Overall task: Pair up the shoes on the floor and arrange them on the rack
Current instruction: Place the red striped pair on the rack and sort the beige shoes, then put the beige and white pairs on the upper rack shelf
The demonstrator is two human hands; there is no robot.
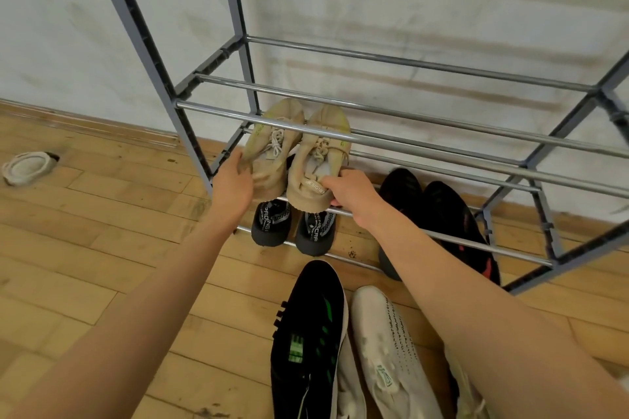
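The left hand (pixel 235 182) grips the heel of the left tan shoe (pixel 272 143), fingers curled round its side, and the right hand (pixel 347 190) grips the heel of the right tan shoe (pixel 318 160), fingertips tucked into its opening. Both tan shoes sit side by side, toes to the wall, on the rails of the rack's (pixel 131 20) second tier from the bottom, at its left end. Right below them on the bottom tier stands a black knit pair (pixel 272 223), with a larger black pair (pixel 401 204) further right. On the wooden floor (pixel 102 248) in front lie a black-green shoe (pixel 309 333) and a white shoe (pixel 384 350), touching. A pale shoe (pixel 29 167) lies well apart, far left.
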